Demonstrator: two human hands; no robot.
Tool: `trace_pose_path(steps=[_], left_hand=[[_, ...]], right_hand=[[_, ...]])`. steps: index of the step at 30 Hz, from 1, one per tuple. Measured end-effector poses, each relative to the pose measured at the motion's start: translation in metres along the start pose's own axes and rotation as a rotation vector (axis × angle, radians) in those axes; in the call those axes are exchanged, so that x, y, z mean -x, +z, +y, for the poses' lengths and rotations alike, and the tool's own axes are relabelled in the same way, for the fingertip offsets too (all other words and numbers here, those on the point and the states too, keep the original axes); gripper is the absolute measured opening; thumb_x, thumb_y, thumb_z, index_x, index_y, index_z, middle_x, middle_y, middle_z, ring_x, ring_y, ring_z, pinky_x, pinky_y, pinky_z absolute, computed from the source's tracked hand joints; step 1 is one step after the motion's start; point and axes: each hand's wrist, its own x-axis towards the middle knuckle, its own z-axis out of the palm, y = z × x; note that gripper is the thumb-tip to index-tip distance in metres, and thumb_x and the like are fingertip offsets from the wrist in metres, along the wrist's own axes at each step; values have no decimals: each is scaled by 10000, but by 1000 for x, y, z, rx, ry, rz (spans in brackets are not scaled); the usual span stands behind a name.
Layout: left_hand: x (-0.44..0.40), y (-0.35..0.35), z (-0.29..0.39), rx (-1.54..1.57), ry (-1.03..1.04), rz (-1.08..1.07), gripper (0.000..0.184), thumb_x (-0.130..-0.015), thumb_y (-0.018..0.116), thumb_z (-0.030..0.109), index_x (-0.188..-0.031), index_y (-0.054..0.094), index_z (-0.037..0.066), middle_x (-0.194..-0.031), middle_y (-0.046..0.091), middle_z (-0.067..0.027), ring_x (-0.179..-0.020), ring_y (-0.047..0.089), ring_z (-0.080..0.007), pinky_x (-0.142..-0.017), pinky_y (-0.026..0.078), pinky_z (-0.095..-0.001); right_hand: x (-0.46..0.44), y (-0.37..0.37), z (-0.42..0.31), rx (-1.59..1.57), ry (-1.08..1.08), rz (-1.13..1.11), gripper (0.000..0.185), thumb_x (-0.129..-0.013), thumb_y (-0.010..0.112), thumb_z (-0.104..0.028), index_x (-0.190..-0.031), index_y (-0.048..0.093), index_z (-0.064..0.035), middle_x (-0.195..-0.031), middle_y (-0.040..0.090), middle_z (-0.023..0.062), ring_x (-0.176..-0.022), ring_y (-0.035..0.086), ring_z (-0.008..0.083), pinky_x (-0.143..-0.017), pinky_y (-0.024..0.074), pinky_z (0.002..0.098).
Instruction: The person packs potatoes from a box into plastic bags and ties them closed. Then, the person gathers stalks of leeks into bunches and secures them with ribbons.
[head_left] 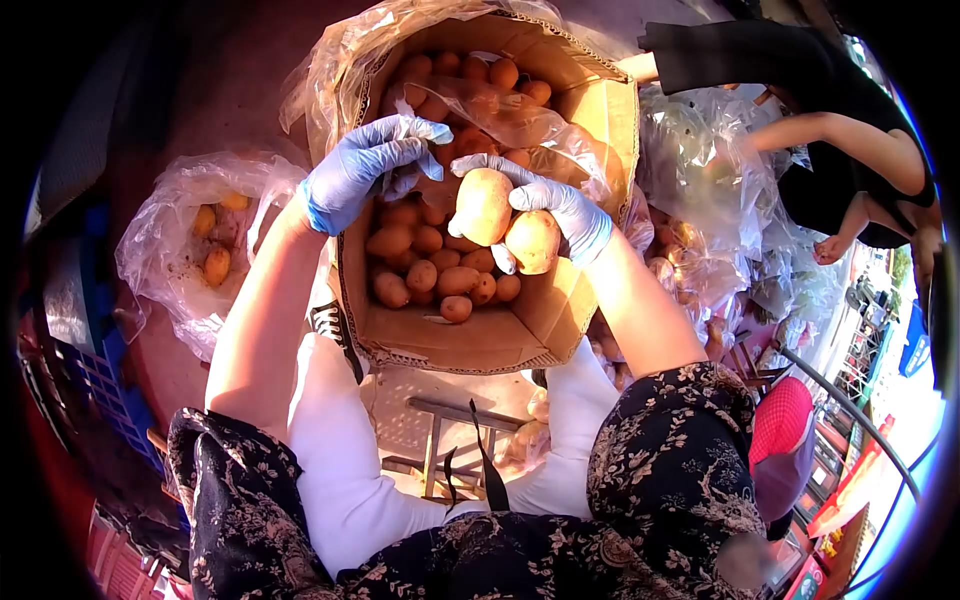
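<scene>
Two potatoes, a larger pale one (482, 208) and a smaller one (533, 242), are gripped by my right hand (565, 212) in its light blue glove, above the cardboard box. To their left is my left hand (365, 170), also in a blue glove, over the box's left side. Its fingers are bent and spread apart, and I see nothing held in them. Below both hands, the open cardboard box (450, 350) holds many loose potatoes (425, 240), partly covered by clear plastic film (500, 110).
A clear plastic bag (165, 225) with several potatoes lies on the floor to the left. More plastic bags (710, 180) are piled on the right, where another person (850, 140) reaches in. A small wooden stool (435, 430) shows between my legs. Blue crates (110, 370) stand at far left.
</scene>
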Motion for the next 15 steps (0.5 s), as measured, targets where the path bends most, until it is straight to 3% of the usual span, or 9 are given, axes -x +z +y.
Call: trace_pose_path(steps=[1, 4, 7, 10, 11, 14, 15], left_hand=[[1, 4, -2, -71, 2, -18, 278, -874, 512, 235, -1102, 557, 81, -807, 599, -9, -608, 422, -53, -538, 343, -177], [3, 7, -4, -99, -66, -70, 392, -846, 560, 247, -1187, 495, 64, -963, 571, 1, -735, 473, -49, -661, 393, -181], [2, 18, 0, -112, -25, -119, 511, -829, 586, 218, -1272, 397, 45, -1057, 534, -21, -848, 487, -79, -784, 404, -215], [-6, 25, -13, -110, 91, -152, 807, -736, 676, 300, -1361, 227, 58, -1165, 466, -33, -917, 501, -113, -825, 405, -244], [-6, 25, -13, -138, 32, -177, 932, -692, 702, 277, -1381, 118, 46, -1253, 381, -64, -990, 483, -156, -919, 362, -285], [-2, 49, -17, -281, 109, -72, 821, -744, 637, 66, -1371, 109, 28, -1306, 312, -104, -1047, 442, -153, -879, 411, -286], [-7, 53, -24, -274, 240, 7, 687, -781, 607, 60, -1340, 211, 15, -1239, 402, -101, -1007, 471, -136, -860, 425, -273]], right_hand=[[0, 1, 0, -12, -35, 34, 547, -776, 541, -257, -1249, 353, -56, -980, 549, 263, -550, 587, 306, -477, 508, 361], [-9, -8, 6, -325, 36, 95, 419, -766, 565, -273, -1110, 476, -52, -904, 562, 164, -640, 564, 302, -557, 495, 397], [-15, -8, 8, -484, -56, 216, 401, -792, 530, -331, -1047, 494, -25, -906, 567, 172, -672, 558, 303, -595, 487, 412], [-21, -4, 6, -504, -223, 380, 414, -801, 501, -337, -1055, 473, -12, -901, 564, 182, -704, 563, 304, -629, 500, 417], [-24, -5, 7, -584, -252, 417, 416, -797, 502, -340, -1051, 474, -11, -899, 565, 178, -717, 566, 304, -636, 501, 419], [-27, -13, 10, -670, -306, 419, 435, -789, 512, -338, -1061, 469, -1, -911, 565, 166, -744, 566, 291, -661, 500, 413], [-28, -12, 9, -672, -318, 401, 443, -787, 516, -335, -1068, 465, 4, -919, 564, 163, -752, 565, 284, -669, 499, 409]])
